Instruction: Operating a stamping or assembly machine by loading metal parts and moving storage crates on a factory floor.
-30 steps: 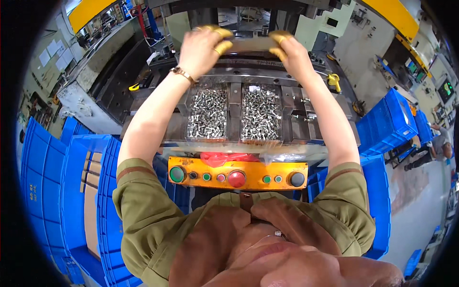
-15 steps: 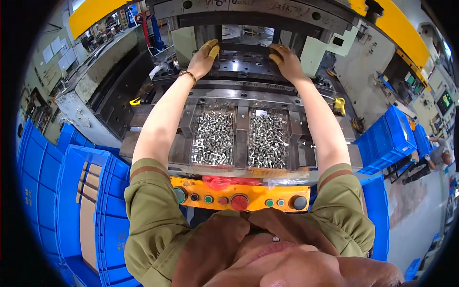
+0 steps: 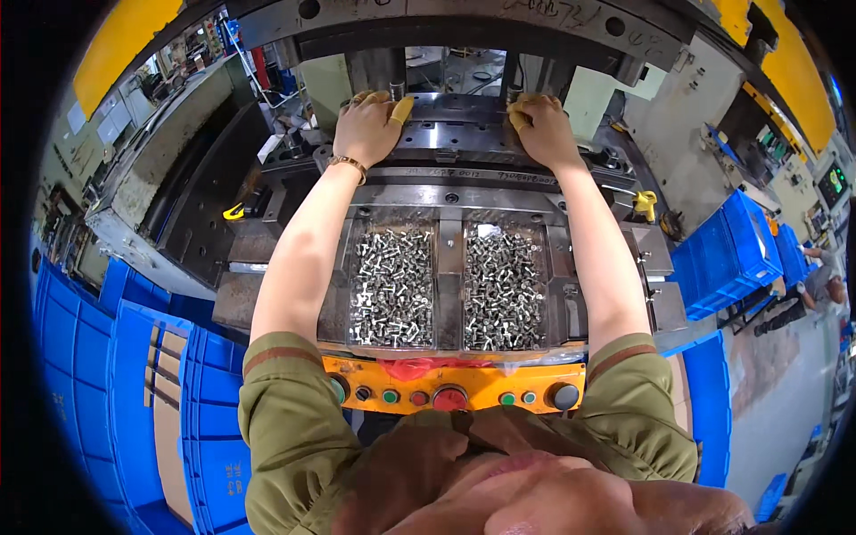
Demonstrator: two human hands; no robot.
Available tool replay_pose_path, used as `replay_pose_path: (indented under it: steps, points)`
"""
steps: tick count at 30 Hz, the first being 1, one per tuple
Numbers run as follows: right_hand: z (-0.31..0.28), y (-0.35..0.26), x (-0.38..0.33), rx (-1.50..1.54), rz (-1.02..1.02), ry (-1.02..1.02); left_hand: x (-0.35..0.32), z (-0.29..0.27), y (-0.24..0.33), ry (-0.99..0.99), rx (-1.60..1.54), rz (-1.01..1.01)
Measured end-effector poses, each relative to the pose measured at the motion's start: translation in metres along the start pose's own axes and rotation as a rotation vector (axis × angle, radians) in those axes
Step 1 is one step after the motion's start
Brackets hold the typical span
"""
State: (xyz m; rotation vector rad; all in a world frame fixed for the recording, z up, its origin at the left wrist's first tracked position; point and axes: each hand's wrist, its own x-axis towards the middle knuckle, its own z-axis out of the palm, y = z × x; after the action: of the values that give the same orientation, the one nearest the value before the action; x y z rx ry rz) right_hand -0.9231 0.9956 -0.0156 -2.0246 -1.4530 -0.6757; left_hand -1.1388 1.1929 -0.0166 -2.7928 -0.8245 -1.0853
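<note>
A flat, dark, shiny rectangular metal plate with small holes (image 3: pixel 446 135) lies in a machine, straight ahead of the person and between their two hands. The left hand (image 3: pixel 366 129), with a yellow cover on its thumb, is at the plate's left end; the right hand (image 3: pixel 546 132) is at its right end. Both are partly open, fingers bent, palms down; whether either grips the plate cannot be told. Nearer the body, between the forearms, are a left heap of small silver screw-like metal pieces (image 3: pixel 392 290) and a matching right heap (image 3: pixel 504 290), side by side. Nearest the person is an orange-yellow control panel with round buttons (image 3: pixel 481 390). A tall blue plastic crate (image 3: pixel 724 254) stands farther right.
</note>
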Motion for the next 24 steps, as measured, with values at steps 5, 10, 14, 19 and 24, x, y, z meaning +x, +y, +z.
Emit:
replay_pose_path:
  steps: [5,10,14,19,24]
  points:
    - [0.0,-0.01,-0.007,-0.074,-0.026,0.056,-0.005,-0.004,0.003,-0.04,0.046,0.047]
    - [-0.009,-0.014,-0.007,-0.088,-0.069,-0.078,-0.004,-0.004,0.007,-0.028,0.141,0.043]
    - [-0.013,-0.016,-0.005,-0.119,-0.017,-0.119,0.002,0.003,0.003,0.006,0.103,0.036]
    - [-0.017,-0.03,-0.01,-0.003,-0.113,0.148,-0.01,-0.012,0.001,0.16,-0.224,0.117]
    - [-0.065,-0.039,-0.082,0.511,-0.15,0.343,-0.1,-0.083,0.011,0.306,-0.388,0.12]
